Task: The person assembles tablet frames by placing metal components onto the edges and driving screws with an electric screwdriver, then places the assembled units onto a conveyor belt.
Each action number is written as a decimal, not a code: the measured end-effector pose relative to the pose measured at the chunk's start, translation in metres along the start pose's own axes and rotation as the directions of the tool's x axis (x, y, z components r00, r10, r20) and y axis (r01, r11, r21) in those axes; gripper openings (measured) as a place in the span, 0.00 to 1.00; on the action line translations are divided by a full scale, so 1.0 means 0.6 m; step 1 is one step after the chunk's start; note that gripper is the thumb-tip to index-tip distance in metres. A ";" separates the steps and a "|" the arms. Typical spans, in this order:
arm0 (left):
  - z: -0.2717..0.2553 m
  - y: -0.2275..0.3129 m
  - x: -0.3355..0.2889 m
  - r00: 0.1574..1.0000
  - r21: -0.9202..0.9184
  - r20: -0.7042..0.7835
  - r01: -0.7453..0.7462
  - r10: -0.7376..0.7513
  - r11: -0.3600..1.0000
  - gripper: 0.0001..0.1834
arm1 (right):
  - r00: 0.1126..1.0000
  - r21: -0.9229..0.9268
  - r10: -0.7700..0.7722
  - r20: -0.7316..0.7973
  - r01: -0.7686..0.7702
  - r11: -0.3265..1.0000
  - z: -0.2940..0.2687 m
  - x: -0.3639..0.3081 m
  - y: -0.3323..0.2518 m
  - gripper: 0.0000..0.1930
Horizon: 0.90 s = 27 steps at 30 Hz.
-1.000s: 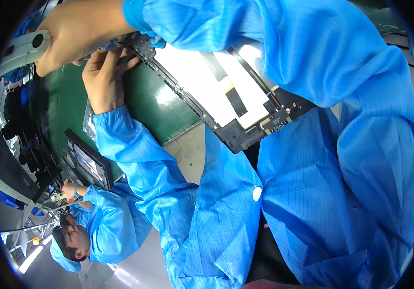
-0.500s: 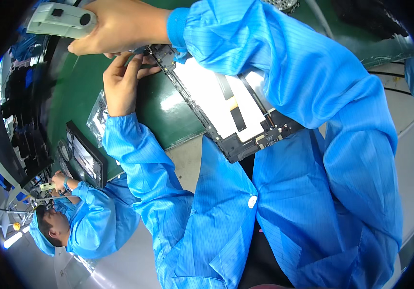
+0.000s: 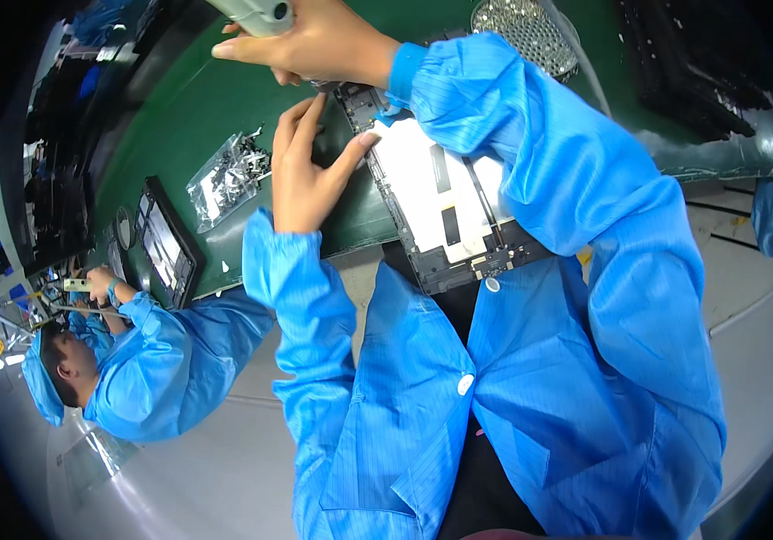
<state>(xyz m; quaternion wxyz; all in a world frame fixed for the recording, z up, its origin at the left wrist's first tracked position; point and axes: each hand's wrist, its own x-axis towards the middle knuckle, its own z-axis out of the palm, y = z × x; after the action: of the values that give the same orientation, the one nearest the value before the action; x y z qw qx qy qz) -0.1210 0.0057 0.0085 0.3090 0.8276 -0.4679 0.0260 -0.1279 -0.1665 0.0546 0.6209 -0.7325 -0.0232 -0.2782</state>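
Note:
An opened tablet (image 3: 413, 180) with a black frame and a white inner panel slants from the green table over its near edge toward my lap. My right hand (image 3: 337, 40) is closed round a pale electric screwdriver (image 3: 256, 13) above the tablet's far left corner. The tool's upper part is cut off by the picture's edge and its tip is hidden. My left hand (image 3: 305, 180) is open, its thumb at the tablet's left edge and its fingers stretched toward the far left corner. My right sleeve covers part of the tablet's right side.
A clear bag of small metal parts (image 3: 229, 180) lies on the green table (image 3: 197, 112) at left. Beyond my right arm are a round dish of small metal pieces (image 3: 530, 36) and a grey cable (image 3: 584, 63). A black-framed device (image 3: 168, 247) stands near another person (image 3: 161, 369).
The view has shifted, so most things sit further right. My left hand's fingers have gone from bunched at the tablet's corner to spread, thumb on its edge. The screwdriver remains in my right hand.

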 end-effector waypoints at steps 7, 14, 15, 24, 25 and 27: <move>-0.003 -0.004 0.021 0.994 -0.039 0.103 -0.035 0.039 0.999 0.36 | 0.963 0.341 -0.046 -0.267 0.139 0.930 -0.053 0.004 -0.055 0.10; -0.015 0.038 0.028 0.987 -0.153 -0.129 0.078 -0.098 0.985 0.39 | 0.963 0.264 -0.061 -0.263 0.132 0.955 -0.097 0.007 -0.083 0.09; -0.004 0.044 0.000 0.963 -0.095 -0.182 0.181 -0.196 0.979 0.38 | 0.965 0.259 -0.070 -0.252 0.137 0.956 -0.102 0.006 -0.086 0.09; 0.030 0.228 -0.171 0.667 -0.480 0.217 0.709 -0.713 0.517 0.39 | 0.960 0.084 0.064 -0.273 -0.042 0.996 -0.200 -0.012 -0.089 0.13; 0.024 0.224 -0.172 0.672 -0.489 0.202 0.700 -0.712 0.521 0.39 | 0.963 0.081 0.049 -0.265 -0.028 0.996 -0.207 -0.014 -0.095 0.13; 0.004 0.214 -0.174 0.693 -0.632 0.159 0.618 -0.703 0.466 0.29 | 0.947 0.100 0.160 -0.278 -0.138 0.985 -0.221 -0.021 -0.110 0.12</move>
<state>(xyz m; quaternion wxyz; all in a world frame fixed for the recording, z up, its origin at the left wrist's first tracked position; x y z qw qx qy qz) -0.2817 0.0359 0.0346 0.5861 0.7805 -0.0691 -0.2061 -0.2138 -0.2700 0.1180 0.6654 -0.6594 0.1109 -0.3319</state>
